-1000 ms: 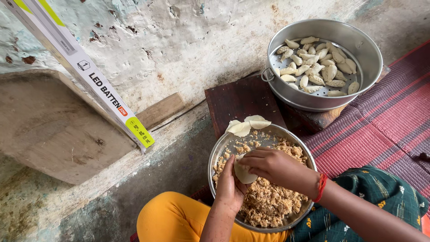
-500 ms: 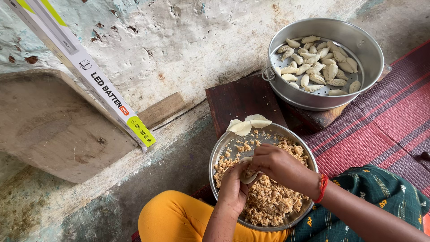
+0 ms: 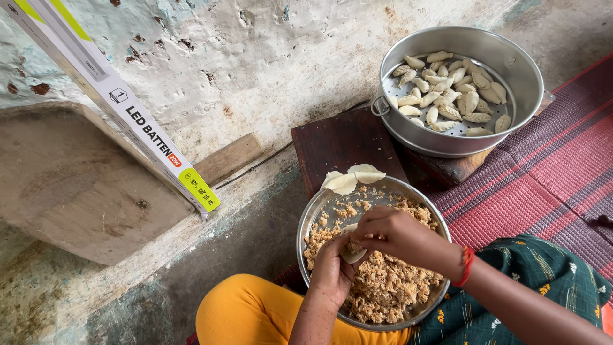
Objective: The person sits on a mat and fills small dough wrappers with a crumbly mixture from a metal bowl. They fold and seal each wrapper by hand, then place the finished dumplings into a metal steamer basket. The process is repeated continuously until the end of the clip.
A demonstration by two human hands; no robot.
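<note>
Above rough concrete floor (image 3: 191,281), dough round (image 3: 353,253) cupped in left hand (image 3: 333,268), right hand (image 3: 399,235) fingers pinching it (filling inside).

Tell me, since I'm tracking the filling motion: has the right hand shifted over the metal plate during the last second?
Yes, slightly. The right hand moved up and left toward the dough wrapper cupped in the left hand, judged against the metal plate rim.

Both hands cover most of the wrapper (image 3: 352,255) at lower centre, so its fold cannot be told. The box (image 3: 121,108) runs off the upper left; the mat (image 3: 543,185) off the right edge.
</note>
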